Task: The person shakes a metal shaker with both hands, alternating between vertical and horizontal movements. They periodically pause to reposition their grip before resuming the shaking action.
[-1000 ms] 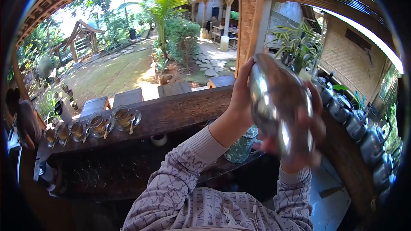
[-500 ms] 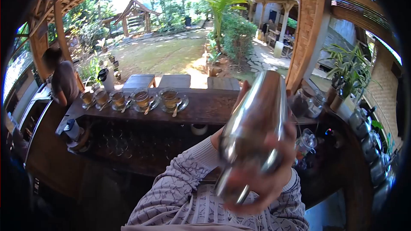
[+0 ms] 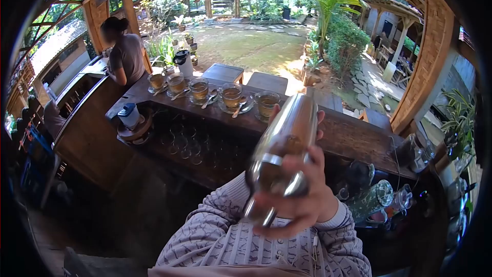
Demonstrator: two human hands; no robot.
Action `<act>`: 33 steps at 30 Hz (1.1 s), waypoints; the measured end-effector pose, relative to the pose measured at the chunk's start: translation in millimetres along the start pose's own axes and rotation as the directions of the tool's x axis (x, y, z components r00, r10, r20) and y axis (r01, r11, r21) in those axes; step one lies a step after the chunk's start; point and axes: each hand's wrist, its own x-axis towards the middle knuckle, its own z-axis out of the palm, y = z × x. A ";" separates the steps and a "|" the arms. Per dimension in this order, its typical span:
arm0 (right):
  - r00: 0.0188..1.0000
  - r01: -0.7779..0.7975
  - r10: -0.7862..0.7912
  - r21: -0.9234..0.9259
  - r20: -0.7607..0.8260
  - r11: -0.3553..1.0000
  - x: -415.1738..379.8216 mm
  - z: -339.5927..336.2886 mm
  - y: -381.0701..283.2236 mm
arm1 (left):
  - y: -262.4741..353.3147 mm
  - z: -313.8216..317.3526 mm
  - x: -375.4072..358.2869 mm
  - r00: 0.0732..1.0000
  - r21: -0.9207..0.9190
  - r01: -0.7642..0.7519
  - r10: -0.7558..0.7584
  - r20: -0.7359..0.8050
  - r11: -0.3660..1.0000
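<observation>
Five glass cups (image 3: 231, 96) of amber-brown liquid are counted along the wooden table (image 3: 353, 136), so that much is filled. Saucers (image 3: 249, 106) show under several of them, and spoons (image 3: 238, 110) lie beside at least four; the fifth cup is partly covered, its spoon not visible to us. We note the metal shaker (image 3: 288, 136) in the air before our chest, tilted, near end low, clear of the table. Grip: our right hand (image 3: 305, 187) is closed around its lower part, fingers spread over the metal; our left hand (image 3: 321, 118) wraps the far end from behind, mostly hidden. Motion blur softens the lower part. We judge the shaker to be mid-handling, with no pouring from it observed. Its contents, and hence how much work remains, we cannot tell. Clear glasses (image 3: 192, 149) stand below the tabletop, apart from the filled row.
</observation>
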 end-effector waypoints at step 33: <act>0.957 -0.258 0.274 0.723 0.098 0.641 2.3 81.6 16.8 | 44.5 52.5 -103.6 0.498 0.808 -0.514 0.867 0.007 0.289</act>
